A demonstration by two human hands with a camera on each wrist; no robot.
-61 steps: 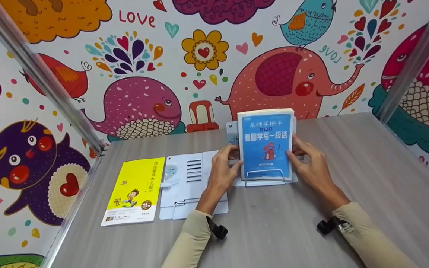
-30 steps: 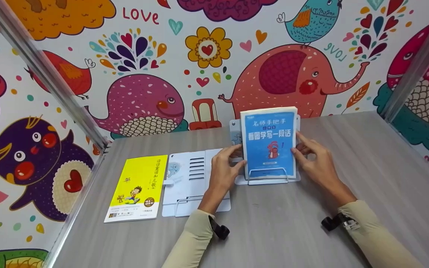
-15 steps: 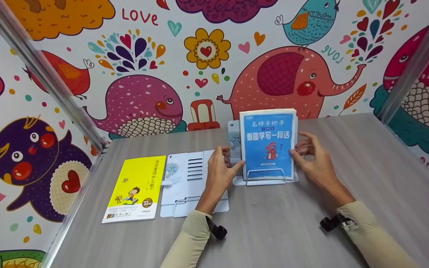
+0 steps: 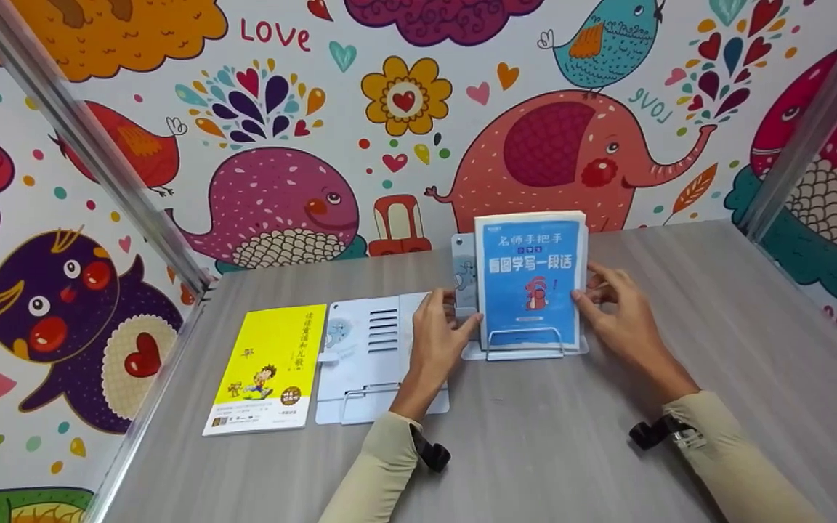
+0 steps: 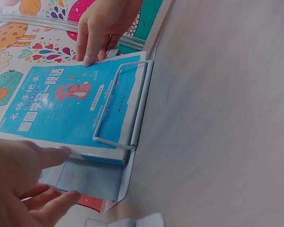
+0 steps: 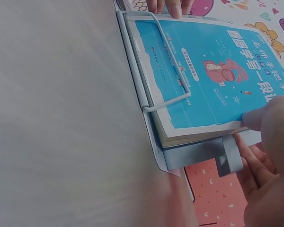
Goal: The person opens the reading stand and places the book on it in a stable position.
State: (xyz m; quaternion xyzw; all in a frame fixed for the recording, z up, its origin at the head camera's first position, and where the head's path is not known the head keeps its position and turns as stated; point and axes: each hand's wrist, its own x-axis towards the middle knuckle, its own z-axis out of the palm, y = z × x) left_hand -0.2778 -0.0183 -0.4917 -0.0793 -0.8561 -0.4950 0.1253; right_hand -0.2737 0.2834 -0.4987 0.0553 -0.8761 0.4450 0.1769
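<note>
At left, a yellow-covered paperback book lies just beside a flat white slotted stand. The left hand touches with its thumb a thick blue-covered book, which leans in a second white stand behind its wire bar. The right hand has its thumb on the opposite edge. Whether either hand grips, I cannot tell.

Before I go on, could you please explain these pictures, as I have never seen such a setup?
There is no machine: a person works bare-handed. The wide picture comes from a camera worn on the head; the others from one on each wrist. On the table lie a yellow book and, beside it, a white stand. A blue book leans on a second stand. The right hand pinches the blue book with that stand; the left hand has its thumb against the other edge, its grip unclear.
</note>
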